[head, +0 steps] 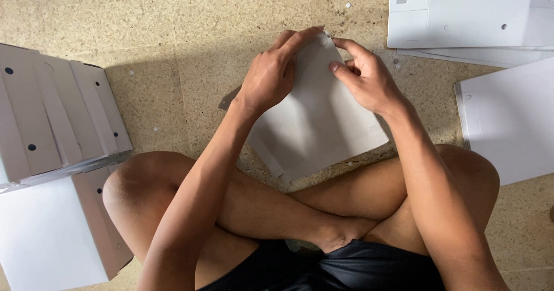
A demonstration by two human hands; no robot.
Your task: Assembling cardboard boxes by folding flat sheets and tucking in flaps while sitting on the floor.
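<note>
Here, the person is sitting cross-legged on the floor (190,14) and working on a white card blank (320,118), which is lying tilted on the floor just beyond the crossed shins. Judging by the hands, the step in hand is folding or tucking its far corner. The left hand (271,74) is arching over the blank's upper left edge, fingers curled down and pressing the top corner, wrist bent and forearm reaching out from over the left knee. The right hand (363,77) is meeting it from the other side, thumb and forefinger pinching the same corner, the remaining fingers loosely curled. Both grips are closing on the card, neither is spread. The next move probably calls for a firm crease along the edge while the other hand is keeping the sheet from sliding. Folded boxes (52,118) are standing stacked at the left; flat sheets (508,112) are lying at the right, well apart from the hands.
</note>
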